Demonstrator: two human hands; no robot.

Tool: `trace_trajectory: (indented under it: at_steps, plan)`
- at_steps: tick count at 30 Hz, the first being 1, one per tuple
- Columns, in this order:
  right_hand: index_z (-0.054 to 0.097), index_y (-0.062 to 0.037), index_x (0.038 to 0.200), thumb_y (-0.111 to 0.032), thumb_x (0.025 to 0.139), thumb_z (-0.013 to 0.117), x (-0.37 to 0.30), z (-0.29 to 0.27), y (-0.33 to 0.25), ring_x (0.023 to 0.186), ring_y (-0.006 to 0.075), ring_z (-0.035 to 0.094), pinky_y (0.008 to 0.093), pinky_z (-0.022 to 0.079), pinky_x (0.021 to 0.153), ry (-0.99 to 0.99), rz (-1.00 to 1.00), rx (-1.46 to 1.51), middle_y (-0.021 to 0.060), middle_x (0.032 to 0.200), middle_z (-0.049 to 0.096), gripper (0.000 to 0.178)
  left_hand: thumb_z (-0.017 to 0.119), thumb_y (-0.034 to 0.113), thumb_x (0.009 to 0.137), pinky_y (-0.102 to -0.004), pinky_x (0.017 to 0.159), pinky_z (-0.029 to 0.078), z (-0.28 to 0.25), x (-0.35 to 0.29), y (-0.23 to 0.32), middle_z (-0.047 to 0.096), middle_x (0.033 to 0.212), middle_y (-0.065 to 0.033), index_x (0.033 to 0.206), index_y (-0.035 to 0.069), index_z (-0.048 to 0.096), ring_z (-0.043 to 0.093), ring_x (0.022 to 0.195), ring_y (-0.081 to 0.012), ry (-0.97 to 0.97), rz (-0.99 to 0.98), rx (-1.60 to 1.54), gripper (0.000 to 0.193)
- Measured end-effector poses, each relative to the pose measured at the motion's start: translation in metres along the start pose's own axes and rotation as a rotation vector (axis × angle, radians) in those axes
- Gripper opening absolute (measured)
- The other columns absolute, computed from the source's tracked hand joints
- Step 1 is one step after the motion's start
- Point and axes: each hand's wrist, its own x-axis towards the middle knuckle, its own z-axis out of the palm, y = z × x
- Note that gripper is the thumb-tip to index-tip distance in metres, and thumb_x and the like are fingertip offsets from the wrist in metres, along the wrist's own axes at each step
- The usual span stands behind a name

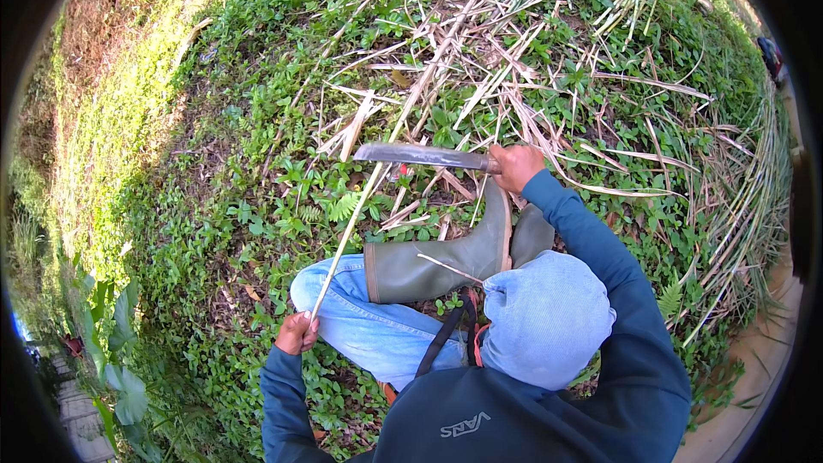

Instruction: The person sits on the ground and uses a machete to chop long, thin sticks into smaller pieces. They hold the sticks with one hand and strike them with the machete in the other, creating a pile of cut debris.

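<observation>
Pinching a slender, peeled-looking stalk [347,237] by its near end in the left hand [297,333], toward 7 o'clock, fingers curled closed; grasping a machete [420,155] in the right hand [517,167], toward 2 o'clock, fingers wrapped firmly. Crossing over the stalk toward 11 o'clock, contact hard to tell. Probably at a scraping or trimming step; likely needing a steady stalk and strokes clear of the rubber boot [429,266]. Containers: none discernible.

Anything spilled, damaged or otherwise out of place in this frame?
One small red thing stands out, just below the knife blade in the picture: its colour contrasts with the leaves and dry strips around it. Too small to identify.
</observation>
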Motion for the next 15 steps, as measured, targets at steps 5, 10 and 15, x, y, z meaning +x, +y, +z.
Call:
trace_trajectory:
  at_steps: [5, 10, 15]
  plan:
    - [0.059, -0.0090, 0.092, -0.025, 0.075, 0.066, 0.026, 0.017, 0.019, 0.070, 0.0373, 0.065, 0.0500, 0.053, 0.066, 0.216, 0.291, 0.177, 0.0197, 0.072, 0.064, 0.024, 0.039, 0.037, 0.100, -0.0238, 0.035, 0.024, -0.006, -0.003, 0.005, 0.037, 0.049, -0.0002, 0.081, 0.007, 0.049, 0.029, 0.037, -0.0093, -0.123, -0.033, -0.064, 0.038]
    - [0.062, -0.0084, 0.100, -0.022, 0.075, 0.064, 0.012, -0.029, -0.027, 0.072, 0.0396, 0.065, 0.0478, 0.053, 0.071, -0.144, -0.077, -0.020, 0.0226, 0.078, 0.066, 0.028, 0.037, 0.036, 0.101, -0.0250, 0.036, 0.025, -0.014, -0.017, 0.004, 0.037, 0.049, -0.0011, 0.081, 0.005, 0.048, 0.028, 0.037, -0.0100, -0.167, -0.057, -0.149, 0.038]
    - [0.062, -0.0089, 0.100, -0.021, 0.078, 0.061, 0.058, 0.004, 0.049, 0.073, 0.0392, 0.065, 0.0488, 0.052, 0.072, 0.257, 0.459, 0.194, 0.0236, 0.082, 0.066, 0.026, 0.035, 0.034, 0.102, -0.0251, 0.037, 0.026, -0.019, -0.025, -0.003, 0.036, 0.049, -0.0011, 0.080, 0.005, 0.048, 0.028, 0.037, -0.0102, -0.167, -0.090, -0.156, 0.038]
